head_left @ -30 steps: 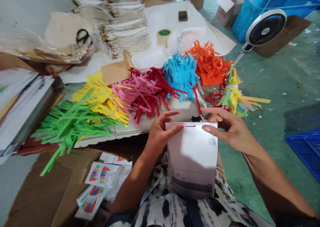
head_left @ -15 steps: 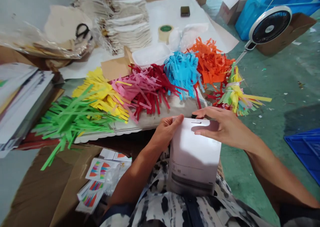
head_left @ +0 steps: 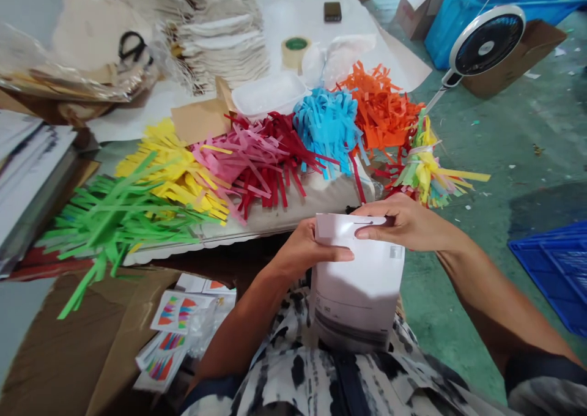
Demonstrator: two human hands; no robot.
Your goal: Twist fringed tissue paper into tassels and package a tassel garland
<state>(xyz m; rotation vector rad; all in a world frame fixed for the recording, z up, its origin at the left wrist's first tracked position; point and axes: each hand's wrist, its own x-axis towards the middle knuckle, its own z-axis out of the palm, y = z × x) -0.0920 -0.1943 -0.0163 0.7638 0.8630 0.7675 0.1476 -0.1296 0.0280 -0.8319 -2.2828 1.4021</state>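
Note:
A white paper pouch with a hang slot near its top stands on my lap. My left hand grips its upper left side, thumb pressed across the front. My right hand holds the top edge from the right, fingers laid over the folded flap. Just beyond my hands lie heaps of cut paper strips on a white board: green, yellow, pink and dark red, blue and orange. A tied bundle of mixed colours lies to the right.
Printed cards with coloured fans lie in a cardboard box at lower left. Stacked papers sit at far left. Behind are cloth bag stacks, scissors, a tape roll, a white tray, a small fan and blue crates.
My right hand has slid left over the pouch top and folded the flap down. My left thumb has moved across the front of the pouch. The view has shifted slightly.

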